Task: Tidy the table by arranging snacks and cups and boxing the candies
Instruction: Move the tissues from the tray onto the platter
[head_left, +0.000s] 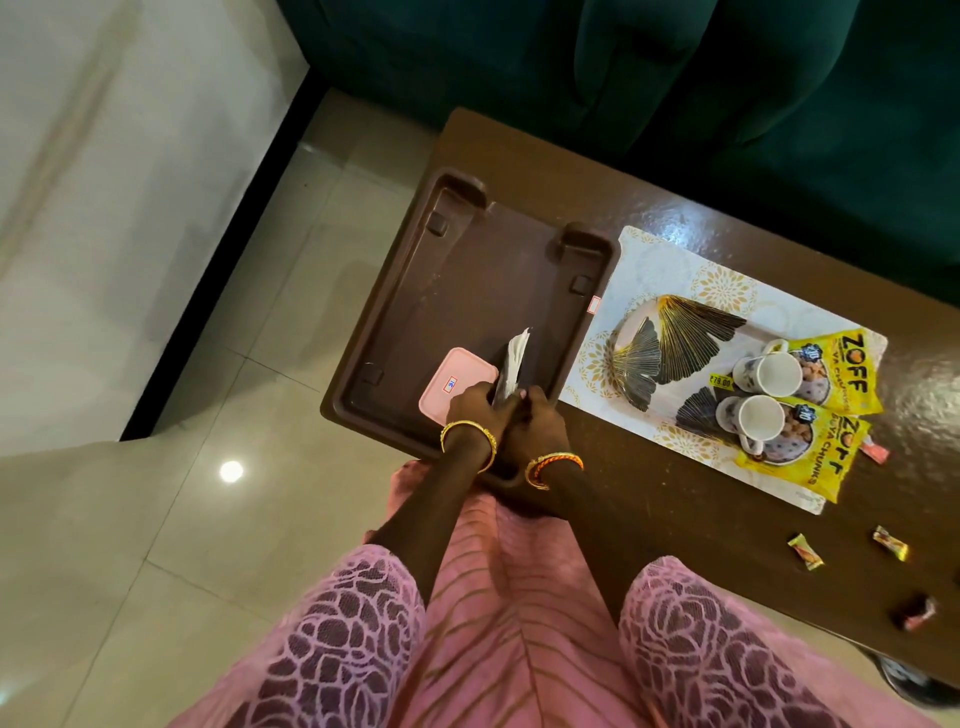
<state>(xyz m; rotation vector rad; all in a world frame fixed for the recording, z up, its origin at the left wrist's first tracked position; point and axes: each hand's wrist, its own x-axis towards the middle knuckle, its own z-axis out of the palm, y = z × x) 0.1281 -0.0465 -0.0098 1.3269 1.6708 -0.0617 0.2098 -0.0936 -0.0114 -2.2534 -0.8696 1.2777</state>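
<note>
My left hand and my right hand are pressed together over the near corner of a brown plastic tray. Both grip a thin dark packet with a white edge, held upright on its side; what it is I cannot tell. A pink box lid lies flat in the tray, just left of the packet and under my left fingers. Two white cups stand on two yellow snack packets to the right. Loose wrapped candies lie on the table.
The dark wooden table runs to the right. A white patterned mat carries a plate with gold leaf shapes. One more candy lies by the mat's edge. A green sofa stands behind, with tiled floor to the left.
</note>
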